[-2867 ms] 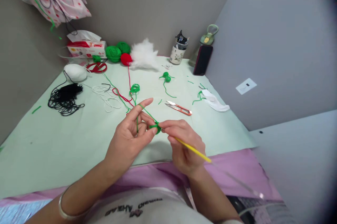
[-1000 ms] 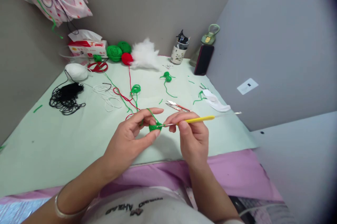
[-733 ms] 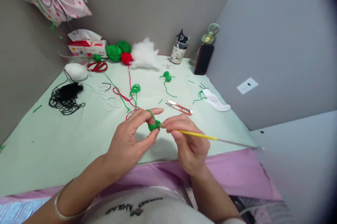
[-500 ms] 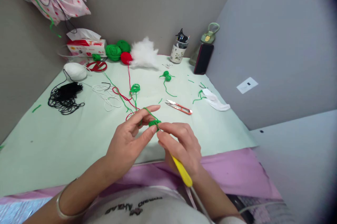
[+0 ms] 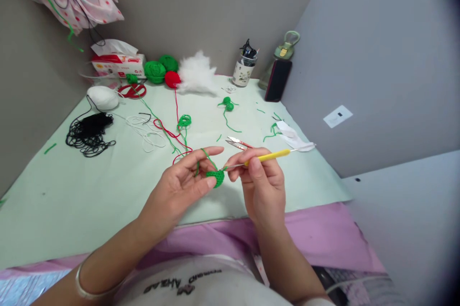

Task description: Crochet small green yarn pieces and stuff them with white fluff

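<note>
My left hand [image 5: 181, 186] pinches a small green crochet piece [image 5: 217, 178] between thumb and fingers. Green yarn [image 5: 208, 156] runs from the piece up over the raised index finger. My right hand [image 5: 262, 181] grips a crochet hook [image 5: 273, 155] by its yellow handle, with the shaft pointing left. The hook's tip is at the upper edge of the green piece, and a loop of yarn seems to be on it. The handle's rear end points right and slightly up, a thin metal shaft sticking out of it. Thread snips [image 5: 239, 143] lie just behind my right hand, their handles partly hidden.
Along the back stand a tissue box [image 5: 118, 66], green yarn balls [image 5: 155, 72], a red yarn ball [image 5: 172, 79], white stuffing [image 5: 197, 73], a pen jar [image 5: 243, 70], a bottle [image 5: 285, 49] and a phone [image 5: 278, 80]. Black yarn [image 5: 89, 133] and red scissors [image 5: 132, 90] lie left.
My right hand has swung the hook from pointing down toward me to nearly level, its rear end now to the right. The green piece has tilted, showing more of its side.
</note>
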{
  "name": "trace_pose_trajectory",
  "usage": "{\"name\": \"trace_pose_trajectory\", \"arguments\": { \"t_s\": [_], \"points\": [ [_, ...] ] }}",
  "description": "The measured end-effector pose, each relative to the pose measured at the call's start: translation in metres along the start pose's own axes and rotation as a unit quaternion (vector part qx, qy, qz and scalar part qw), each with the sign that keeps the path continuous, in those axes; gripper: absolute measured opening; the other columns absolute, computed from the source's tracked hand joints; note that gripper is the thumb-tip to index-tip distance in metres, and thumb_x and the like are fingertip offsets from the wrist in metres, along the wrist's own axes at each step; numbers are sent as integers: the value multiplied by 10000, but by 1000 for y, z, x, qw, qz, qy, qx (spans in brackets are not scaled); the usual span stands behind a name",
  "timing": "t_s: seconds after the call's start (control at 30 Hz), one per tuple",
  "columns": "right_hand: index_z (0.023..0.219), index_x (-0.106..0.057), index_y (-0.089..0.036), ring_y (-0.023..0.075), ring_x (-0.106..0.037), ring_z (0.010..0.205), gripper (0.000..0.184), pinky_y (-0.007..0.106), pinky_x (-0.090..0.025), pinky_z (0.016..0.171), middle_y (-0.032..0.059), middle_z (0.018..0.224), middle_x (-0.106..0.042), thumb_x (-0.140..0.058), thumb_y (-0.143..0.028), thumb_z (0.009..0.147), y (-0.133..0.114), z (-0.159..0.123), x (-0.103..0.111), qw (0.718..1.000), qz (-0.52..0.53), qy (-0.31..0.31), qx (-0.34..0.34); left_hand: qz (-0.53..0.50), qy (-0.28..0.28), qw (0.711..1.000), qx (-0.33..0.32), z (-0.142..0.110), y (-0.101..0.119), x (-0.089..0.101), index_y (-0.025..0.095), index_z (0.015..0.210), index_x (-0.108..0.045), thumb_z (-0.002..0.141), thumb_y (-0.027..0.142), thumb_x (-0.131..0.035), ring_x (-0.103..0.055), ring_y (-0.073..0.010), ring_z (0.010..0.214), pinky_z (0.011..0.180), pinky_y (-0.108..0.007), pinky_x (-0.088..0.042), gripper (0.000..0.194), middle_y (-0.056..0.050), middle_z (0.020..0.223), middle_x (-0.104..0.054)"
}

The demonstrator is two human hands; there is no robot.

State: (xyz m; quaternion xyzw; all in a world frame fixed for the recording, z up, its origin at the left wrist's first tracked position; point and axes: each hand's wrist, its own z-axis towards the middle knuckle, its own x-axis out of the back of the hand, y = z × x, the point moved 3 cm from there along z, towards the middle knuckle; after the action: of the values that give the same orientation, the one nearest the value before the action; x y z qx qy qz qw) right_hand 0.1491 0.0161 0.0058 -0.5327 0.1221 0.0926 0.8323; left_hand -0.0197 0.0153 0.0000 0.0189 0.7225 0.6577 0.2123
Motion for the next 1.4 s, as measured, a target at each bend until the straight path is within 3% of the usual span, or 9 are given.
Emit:
{"name": "trace_pose_trajectory", "arguments": {
  "t_s": [0.27, 0.5, 0.67, 0.8, 1.03, 1.1, 1.2, 1.3, 1.4],
  "points": [
    [953, -721, -227, 160, -684, 711, 177, 306, -599, 635, 29, 826, -741, -632, -351, 1043, -4, -7, 1, 996, -71, -19, 43, 71, 31, 997, -25, -1, 5, 0, 309, 1291, -770, 903, 276, -786, -634, -191, 932, 926, -331, -528, 390, -9, 933, -667],
    [1095, -728, -254, 196, -728, 869, 175, 356, -613, 725, 49, 962, -778, -567, -197, 1058, -13, -16, -1, 964, -209, -59, 155, 179, 77, 978, -78, -2, 8, -3, 327, 1269, -767, 914, 227, -739, -651, -199, 1007, 1028, -369, -471, 370, 0, 965, -695],
    [1193, -676, -220, 220, -740, 898, 246, 371, -615, 731, 94, 975, -771, -525, -110, 1033, -21, -21, -9, 900, -318, -116, 274, 247, 86, 953, -151, -4, 11, -5, 293, 1269, -760, 925, 198, -708, -669, -207, 958, 1074, -412, -438, 361, -6, 939, -710],
    [1225, -654, -214, 216, -723, 862, 246, 353, -622, 695, 114, 993, -780, -551, -122, 1021, -24, -25, -12, 854, -399, -118, 312, 254, 70, 948, -180, -5, 10, -3, 289, 1288, -755, 955, 199, -688, -673, -217, 1004, 1052, -399, -457, 351, -27, 1000, -733],
    [1173, -758, -268, 197, -747, 923, 341, 305, -656, 791, 58, 1011, -784, -730, -46, 916, -14, -33, -8, 764, -502, -89, 395, 30, 52, 997, -55, -4, 4, -7, 313, 1342, -730, 907, 334, -824, -620, -158, 867, 861, -293, -517, 445, 15, 894, -659],
    [1216, -756, -271, 189, -742, 927, 367, 310, -666, 785, 46, 1005, -781, -719, -45, 929, -12, -33, -6, 774, -488, -77, 396, -61, 20, 998, 8, -3, 2, -11, 314, 1393, -707, 879, 362, -856, -585, -133, 805, 808, -268, -510, 538, 27, 866, -620],
    [1275, -739, -255, 195, -752, 961, 339, 339, -665, 770, 70, 1072, -784, -644, -86, 996, -12, -28, -4, 849, -389, -81, 348, -144, -10, 986, 88, -2, 1, -12, 314, 1423, -699, 836, 347, -895, -574, -132, 866, 840, -253, -487, 620, 16, 906, -616],
    [1197, -760, -250, 193, -747, 888, 253, 353, -641, 737, 69, 1012, -791, -577, -155, 1051, -12, -19, 1, 936, -243, -58, 248, -146, -13, 984, 102, 1, 3, -7, 300, 1385, -736, 840, 320, -879, -536, -130, 881, 842, -238, -452, 564, 10, 906, -605],
    [1063, -779, -266, 169, -698, 739, 185, 326, -604, 654, 33, 889, -770, -598, -230, 1057, -7, -11, 5, 984, -111, -10, 141, -116, -2, 990, 78, 3, 4, -5, 285, 1318, -783, 853, 325, -847, -500, -126, 838, 814, -233, -434, 471, 14, 873, -585]
  ]
}}
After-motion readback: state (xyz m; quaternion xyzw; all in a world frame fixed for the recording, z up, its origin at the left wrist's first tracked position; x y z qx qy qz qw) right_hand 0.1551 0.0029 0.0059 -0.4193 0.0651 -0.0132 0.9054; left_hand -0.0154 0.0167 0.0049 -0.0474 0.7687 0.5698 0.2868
